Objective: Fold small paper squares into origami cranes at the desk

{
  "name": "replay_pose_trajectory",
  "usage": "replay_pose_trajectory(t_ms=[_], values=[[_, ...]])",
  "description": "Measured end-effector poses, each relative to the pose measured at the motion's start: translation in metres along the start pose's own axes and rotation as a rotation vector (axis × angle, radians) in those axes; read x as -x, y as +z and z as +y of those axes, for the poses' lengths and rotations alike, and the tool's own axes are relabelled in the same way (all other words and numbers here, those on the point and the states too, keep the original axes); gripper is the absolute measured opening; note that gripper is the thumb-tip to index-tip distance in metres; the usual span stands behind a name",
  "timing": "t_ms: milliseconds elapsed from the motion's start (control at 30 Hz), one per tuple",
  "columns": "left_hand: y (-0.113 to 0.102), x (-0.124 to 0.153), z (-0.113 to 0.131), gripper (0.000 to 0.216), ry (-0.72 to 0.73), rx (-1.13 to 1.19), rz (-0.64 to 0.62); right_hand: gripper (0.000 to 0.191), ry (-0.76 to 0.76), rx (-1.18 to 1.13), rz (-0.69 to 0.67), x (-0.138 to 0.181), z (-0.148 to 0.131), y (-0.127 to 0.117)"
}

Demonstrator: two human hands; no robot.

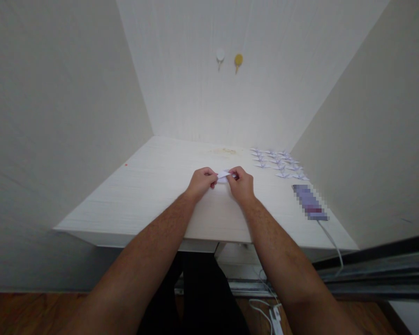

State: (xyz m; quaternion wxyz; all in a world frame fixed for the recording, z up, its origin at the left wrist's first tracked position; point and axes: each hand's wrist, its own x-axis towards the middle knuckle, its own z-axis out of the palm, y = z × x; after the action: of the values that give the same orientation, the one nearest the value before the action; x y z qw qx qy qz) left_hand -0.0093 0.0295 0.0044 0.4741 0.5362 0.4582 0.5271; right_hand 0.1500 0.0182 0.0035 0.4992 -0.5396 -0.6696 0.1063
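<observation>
Between my two hands is a small piece of folded white paper (223,175), just above or on the white desk. My left hand (203,182) pinches its left end with thumb and fingers. At the right end, the fingers of my right hand (242,183) are closed on the same paper. Part of the paper is hidden behind the fingers, so its exact folds cannot be made out. Several folded paper cranes (278,163) stand in rows on the desk to the right of my hands, towards the back.
A phone-like device (310,202), blurred out, lies on the desk (125,204) at the right, with a white cable (333,244) running over the edge. White walls enclose the desk. Two hooks, one white (220,56) and one yellow (238,59), are on the back wall.
</observation>
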Motion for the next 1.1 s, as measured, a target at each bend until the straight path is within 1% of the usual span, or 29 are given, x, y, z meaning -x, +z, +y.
replay_pose_trajectory(t_ms=[67,200,267,333,400,500,567,633,767,867,967,1100], values=[[0.0,0.0,0.0,0.008,0.007,-0.007,0.016,0.011,0.01,-0.016,-0.022,0.0,0.0,0.0],[0.0,-0.001,0.0,0.008,0.016,0.02,0.044,0.012,0.034,-0.053,-0.122,0.001,0.0,0.001],[0.0,-0.001,0.0,0.008,0.003,0.03,0.048,0.012,0.063,-0.083,-0.141,0.001,0.0,0.002],[0.001,0.0,0.001,0.01,0.003,0.032,0.033,0.014,0.095,-0.122,-0.128,0.001,-0.001,0.003],[0.001,0.001,0.002,0.02,0.022,0.034,-0.01,0.016,0.118,-0.165,-0.119,0.001,0.0,0.005],[0.001,0.003,0.004,0.032,0.035,0.027,-0.078,0.018,0.146,-0.21,-0.145,0.001,0.002,0.007],[0.001,0.004,0.004,0.033,0.023,0.024,-0.086,0.019,0.153,-0.219,-0.163,0.001,0.004,0.009],[0.002,0.004,0.005,0.03,0.006,0.037,-0.068,0.018,0.151,-0.21,-0.165,0.001,0.005,0.009],[0.004,0.002,0.004,0.026,-0.047,0.098,-0.029,0.018,0.111,-0.181,-0.125,0.001,0.004,0.005],[0.004,0.0,0.004,0.027,-0.088,0.115,-0.022,0.016,0.04,-0.144,-0.139,0.001,-0.001,0.001],[0.003,0.0,0.003,0.031,-0.078,0.086,-0.011,0.011,-0.067,-0.09,-0.192,0.002,-0.004,-0.002],[0.002,0.0,0.003,0.034,-0.048,0.04,-0.019,0.018,-0.146,-0.079,-0.204,0.002,-0.002,-0.002]])
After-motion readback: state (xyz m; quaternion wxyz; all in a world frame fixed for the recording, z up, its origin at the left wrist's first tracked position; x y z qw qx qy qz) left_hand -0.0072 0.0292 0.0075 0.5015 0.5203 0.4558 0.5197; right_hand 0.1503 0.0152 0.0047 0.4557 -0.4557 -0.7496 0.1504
